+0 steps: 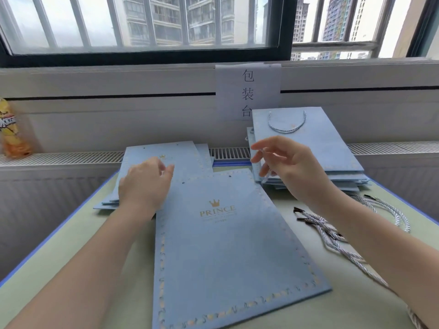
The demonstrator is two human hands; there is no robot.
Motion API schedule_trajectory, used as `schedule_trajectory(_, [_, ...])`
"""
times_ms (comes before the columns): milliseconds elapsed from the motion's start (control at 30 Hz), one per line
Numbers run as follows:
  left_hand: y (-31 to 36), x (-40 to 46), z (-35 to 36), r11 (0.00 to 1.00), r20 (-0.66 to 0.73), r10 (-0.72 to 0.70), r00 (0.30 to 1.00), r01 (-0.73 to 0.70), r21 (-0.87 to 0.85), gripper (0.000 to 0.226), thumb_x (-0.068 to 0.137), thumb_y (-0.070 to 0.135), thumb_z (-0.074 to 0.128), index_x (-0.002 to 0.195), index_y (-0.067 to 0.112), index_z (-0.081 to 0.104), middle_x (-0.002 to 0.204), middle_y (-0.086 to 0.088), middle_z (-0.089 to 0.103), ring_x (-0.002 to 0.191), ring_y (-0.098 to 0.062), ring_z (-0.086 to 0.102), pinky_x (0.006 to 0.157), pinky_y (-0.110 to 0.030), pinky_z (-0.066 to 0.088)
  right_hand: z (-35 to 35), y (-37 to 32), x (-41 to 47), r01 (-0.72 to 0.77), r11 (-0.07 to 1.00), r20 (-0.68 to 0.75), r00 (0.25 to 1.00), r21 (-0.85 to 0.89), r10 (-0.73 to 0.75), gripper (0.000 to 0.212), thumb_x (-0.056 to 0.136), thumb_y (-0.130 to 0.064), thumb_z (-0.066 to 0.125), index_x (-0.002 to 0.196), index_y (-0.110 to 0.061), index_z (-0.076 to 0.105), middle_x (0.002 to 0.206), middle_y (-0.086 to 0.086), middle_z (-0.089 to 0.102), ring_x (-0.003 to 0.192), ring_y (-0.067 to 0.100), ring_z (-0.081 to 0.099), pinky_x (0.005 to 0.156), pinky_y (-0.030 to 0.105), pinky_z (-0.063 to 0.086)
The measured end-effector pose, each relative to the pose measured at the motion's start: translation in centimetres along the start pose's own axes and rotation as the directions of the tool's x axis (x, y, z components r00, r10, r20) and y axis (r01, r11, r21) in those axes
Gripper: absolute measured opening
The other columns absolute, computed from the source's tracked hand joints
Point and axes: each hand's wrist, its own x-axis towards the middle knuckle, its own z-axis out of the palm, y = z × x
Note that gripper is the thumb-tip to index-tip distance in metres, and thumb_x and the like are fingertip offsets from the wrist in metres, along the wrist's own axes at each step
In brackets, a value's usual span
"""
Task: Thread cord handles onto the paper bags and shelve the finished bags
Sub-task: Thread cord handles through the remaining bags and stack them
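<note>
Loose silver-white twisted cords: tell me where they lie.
In the head view, the loose silver-white twisted cords lie on the table's right side, right of the flat blue paper bag, partly under the right forearm.
</note>
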Motion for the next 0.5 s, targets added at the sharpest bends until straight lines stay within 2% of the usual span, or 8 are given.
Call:
schedule_trajectory(67, [0.5,-0.2,0.9,0.991,0.167,0.124,0.978,-0.132,0.036,0.041,0.095,0.047,0.043,0.122,0.018,0.055,0.126,-0.003,0.057,0.122,-0.025,0.045,0.097,-0.043,0.039,0.1,-0.5,-0.2,0.072,0.996,-0.005,0.997,0.051,-0.072,0.033,0.094,0.008,0.045,0.095,-0.018,0.066,0.088,0.000,0.070,0.077,0.008,0.065,0.075,0.021,0.049])
schedule_trajectory(133, [0.8,-0.6,1.6,0.973,0.265,0.161,0.951,-0.197,0.118,0.044,0.095,0.051,0.040,0.126,0.021,0.052,0.127,-0.002,0.053,0.123,-0.024,0.042,0.096,-0.042,0.037,0.2,-1.1,-0.3,0.092,0.989,-0.011,0.996,0.115,-0.091,0.032,0.094,0.007,0.045,0.095,-0.015,0.068,0.090,-0.001,0.073,0.090,0.008,0.066,0.083,0.017,0.048])
schedule_trajectory(200, [0.9,-1.1,1.8,0.970,0.229,0.174,0.958,-0.207,0.127,0.037,0.096,0.048,0.038,0.113,0.021,0.056,0.114,-0.005,0.055,0.114,-0.026,0.044,0.090,-0.040,0.037,0.1,-1.5,-0.3,0.082,0.978,-0.011,0.997,0.190,-0.081,0.029,0.093,0.006,0.046,0.096,-0.011,0.068,0.089,-0.004,0.073,0.091,0.006,0.066,0.081,0.015,0.046])
schedule_trajectory(267, [0.8,-1.3,1.7,0.974,0.170,0.196,0.966,-0.212,0.080,0.035,0.098,0.044,0.035,0.092,0.018,0.057,0.093,-0.005,0.058,0.099,-0.028,0.049,0.083,-0.038,0.037,0.1,-1.6,-0.4,0.068,0.970,-0.021,0.998,0.232,-0.065,0.028,0.092,0.008,0.045,0.095,-0.009,0.067,0.084,-0.002,0.071,0.082,0.007,0.065,0.076,0.017,0.047])
schedule_trajectory(367, [1.0,-1.5,1.7,0.945,0.195,0.313,0.929,-0.326,0.035,0.044,0.100,0.040,0.032,0.062,0.017,0.038,0.065,0.001,0.047,0.075,-0.025,0.047,0.076,-0.037,0.037,0.3,-1.5,-0.4,-0.003,0.959,0.009,1.000,0.283,0.000,0.025,0.094,0.008,0.044,0.099,-0.009,0.062,0.084,0.004,0.066,0.069,0.014,0.062,0.069,0.026,0.051])
schedule_trajectory(500, [1.6,-1.9,1.6,0.878,0.232,0.475,0.849,-0.475,-0.058,0.046,0.099,0.038,0.037,0.057,0.022,0.031,0.065,0.005,0.041,0.071,-0.020,0.042,0.064,-0.032,0.027,1.0,-1.2,-0.6,-0.110,0.959,0.088,0.992,0.261,0.090,0.023,0.094,0.004,0.048,0.112,-0.008,0.054,0.090,0.006,0.068,0.063,0.017,0.061,0.057,0.025,0.050])
